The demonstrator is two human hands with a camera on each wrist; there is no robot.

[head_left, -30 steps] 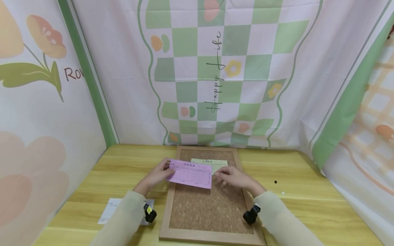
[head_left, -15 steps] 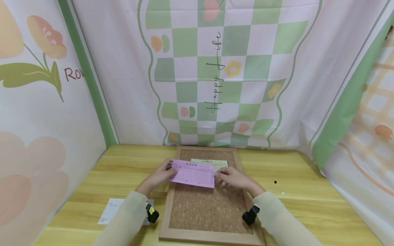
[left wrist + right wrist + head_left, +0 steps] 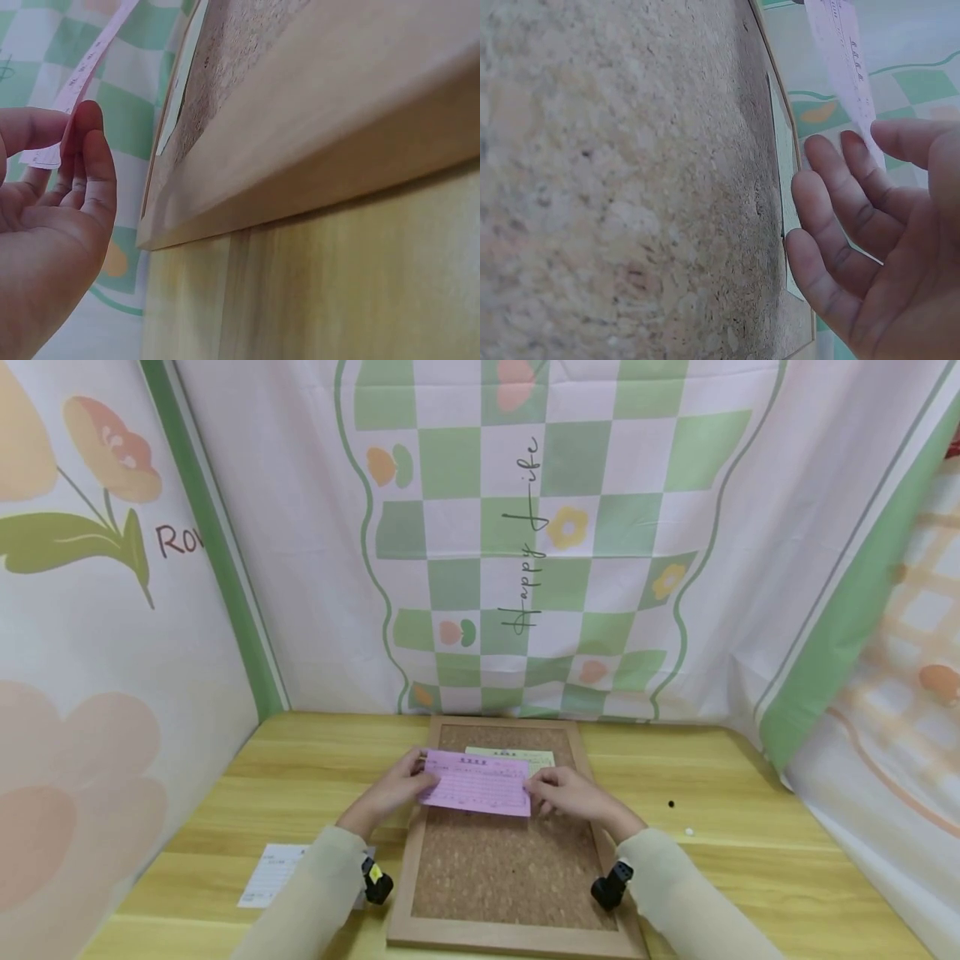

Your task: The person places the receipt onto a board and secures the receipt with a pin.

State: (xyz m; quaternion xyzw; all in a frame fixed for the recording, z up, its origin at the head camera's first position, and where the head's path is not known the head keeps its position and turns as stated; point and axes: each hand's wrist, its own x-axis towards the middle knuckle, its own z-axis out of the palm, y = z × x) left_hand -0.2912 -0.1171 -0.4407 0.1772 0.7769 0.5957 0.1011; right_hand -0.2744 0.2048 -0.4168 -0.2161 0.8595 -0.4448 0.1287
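In the head view, a pink slip (image 3: 476, 787) is held above the cork board (image 3: 517, 877), toward the far edge of the desk (image 3: 765, 852). Its long axis runs left to right, the right end dipping slightly toward the near edge; its dark printed heading lies along the far side, with ruled lines below. The left hand (image 3: 393, 787) has its grip closed on the left end, thumb on the printed face; the right hand (image 3: 568, 792) pinches the right edge. A pale green slip (image 3: 542, 758) is partly hidden behind.

In the left wrist view, the pink slip shows nearly edge-on, thin, slanting up from between thumb and fingers, apart from the wooden frame (image 3: 322, 150).

In the right wrist view, it slants up from between thumb and forefinger, the other fingers loosely bent.
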